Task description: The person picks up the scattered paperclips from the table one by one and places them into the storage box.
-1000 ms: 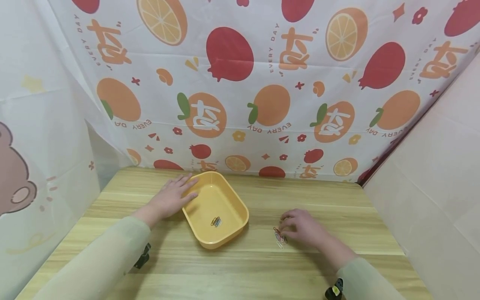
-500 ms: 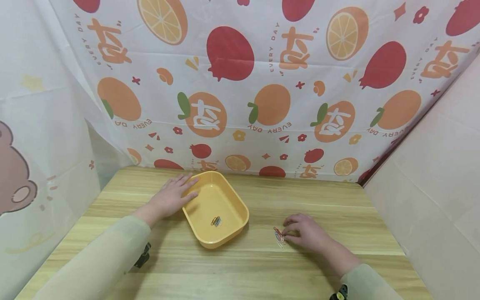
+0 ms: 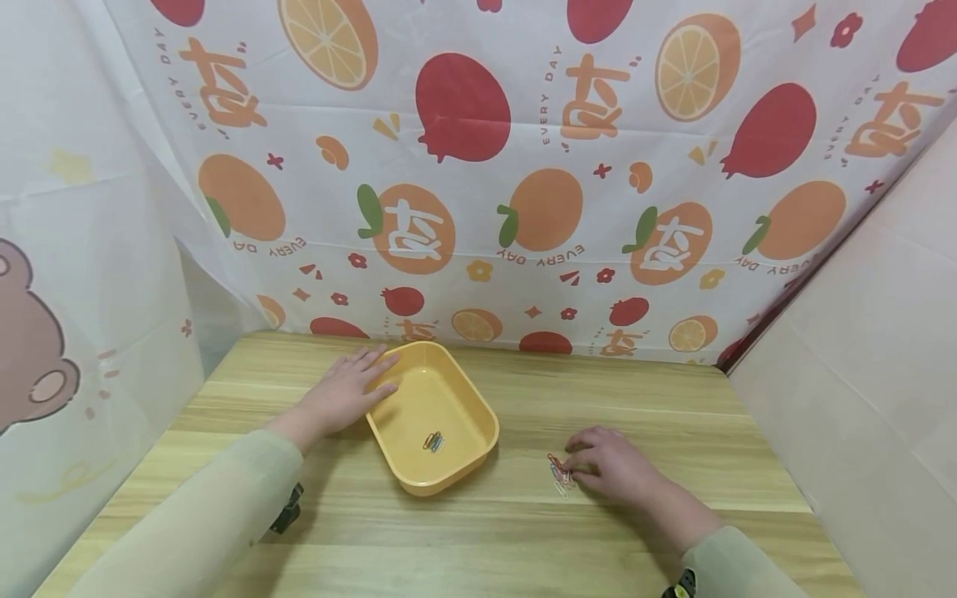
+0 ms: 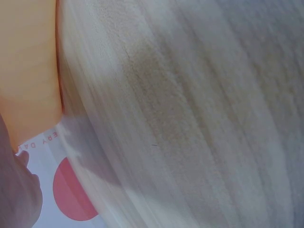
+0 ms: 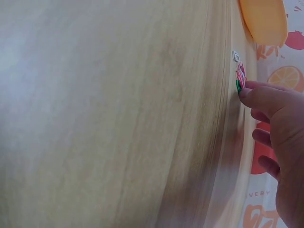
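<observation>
My left hand (image 3: 345, 392) rests on the left rim of a yellow plastic bin (image 3: 478, 403), its fingers spread and reaching over the edge. Inside the bin lie several paper clips (image 3: 434, 442). To the bin's right, a small pile of coloured paper clips (image 3: 558, 476) lies on the table. My right hand (image 3: 613, 467) is at this pile, thumb and forefinger pinching at the clips. In the right wrist view a green clip (image 5: 238, 86) shows at the fingertips, with red and white clips (image 5: 241, 71) beside it; the fingers partly hide which clip is gripped.
The wood-grain table (image 3: 449, 548) carries the bin and the clips. A fruit-print cloth (image 3: 478, 208) hangs behind it. Pale cloth walls stand at the left (image 3: 97, 274) and right (image 3: 860, 349).
My right hand has drawn slightly right and toward me over the clip pile, its thumb and forefinger closing at the clips. The left hand and the bin stay in place.
</observation>
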`<state>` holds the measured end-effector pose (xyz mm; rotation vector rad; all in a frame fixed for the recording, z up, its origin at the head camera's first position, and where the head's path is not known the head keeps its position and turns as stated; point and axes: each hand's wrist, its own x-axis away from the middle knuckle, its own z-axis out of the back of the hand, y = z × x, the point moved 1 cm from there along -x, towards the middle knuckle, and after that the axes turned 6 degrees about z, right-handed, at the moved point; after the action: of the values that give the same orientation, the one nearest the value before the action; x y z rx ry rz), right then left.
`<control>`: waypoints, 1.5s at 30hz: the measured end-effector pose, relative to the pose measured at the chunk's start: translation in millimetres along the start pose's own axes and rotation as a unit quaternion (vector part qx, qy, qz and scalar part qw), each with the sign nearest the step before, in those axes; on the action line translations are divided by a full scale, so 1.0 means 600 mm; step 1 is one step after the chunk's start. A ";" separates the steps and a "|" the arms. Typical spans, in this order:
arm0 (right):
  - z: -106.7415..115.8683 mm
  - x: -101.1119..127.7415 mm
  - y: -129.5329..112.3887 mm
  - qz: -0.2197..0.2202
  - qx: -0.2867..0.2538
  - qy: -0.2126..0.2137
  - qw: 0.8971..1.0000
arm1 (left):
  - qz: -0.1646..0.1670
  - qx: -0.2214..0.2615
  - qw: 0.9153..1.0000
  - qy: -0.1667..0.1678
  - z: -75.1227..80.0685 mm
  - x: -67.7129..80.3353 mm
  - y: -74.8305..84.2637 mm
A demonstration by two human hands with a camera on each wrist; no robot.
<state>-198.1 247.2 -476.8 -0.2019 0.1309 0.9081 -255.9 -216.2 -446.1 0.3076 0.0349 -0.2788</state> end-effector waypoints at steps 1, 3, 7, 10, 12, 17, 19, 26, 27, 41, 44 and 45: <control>0.000 0.000 0.000 0.002 0.001 0.002 1.000 | 0.001 -0.002 1.000 -0.002 -0.001 0.000 -0.001; -0.001 0.001 0.001 0.005 0.001 0.008 1.000 | 0.003 -0.003 1.000 -0.005 -0.003 -0.001 -0.003; -0.003 0.002 0.002 0.007 0.003 0.017 1.000 | 0.002 -0.002 1.000 -0.004 -0.007 -0.003 -0.005; -0.004 0.002 0.002 0.011 0.009 0.021 1.000 | 0.001 0.000 1.000 0.001 -0.006 -0.002 -0.003; -0.005 0.002 0.002 0.013 0.011 0.024 1.000 | -0.002 0.001 1.000 0.005 -0.005 -0.001 -0.001; -0.005 0.002 0.001 0.010 0.010 0.028 1.000 | -0.009 0.009 1.000 0.012 -0.006 0.000 -0.001; -0.004 0.002 -0.001 0.009 0.010 0.027 1.000 | -0.009 0.009 1.000 0.013 -0.007 0.000 -0.001; -0.004 0.001 -0.003 0.002 0.010 0.011 1.000 | -0.002 0.007 1.000 0.002 -0.009 -0.001 -0.004; -0.004 0.000 -0.003 -0.001 0.010 0.008 1.000 | 0.000 0.006 1.000 0.000 -0.009 -0.001 -0.004; 0.000 -0.007 0.000 0.003 0.012 -0.011 1.000 | 0.003 0.000 1.000 -0.011 -0.006 -0.005 -0.008; 0.002 -0.008 0.000 0.011 0.011 -0.007 1.000 | 0.005 0.003 1.000 -0.012 -0.005 -0.004 -0.007; 0.003 -0.009 0.001 0.013 0.010 -0.005 1.000 | 0.003 0.001 1.000 -0.011 -0.005 -0.004 -0.007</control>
<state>-201.6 243.8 -474.4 -0.1775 0.1337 0.9322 -259.3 -218.5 -449.8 0.3072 0.0124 -0.2756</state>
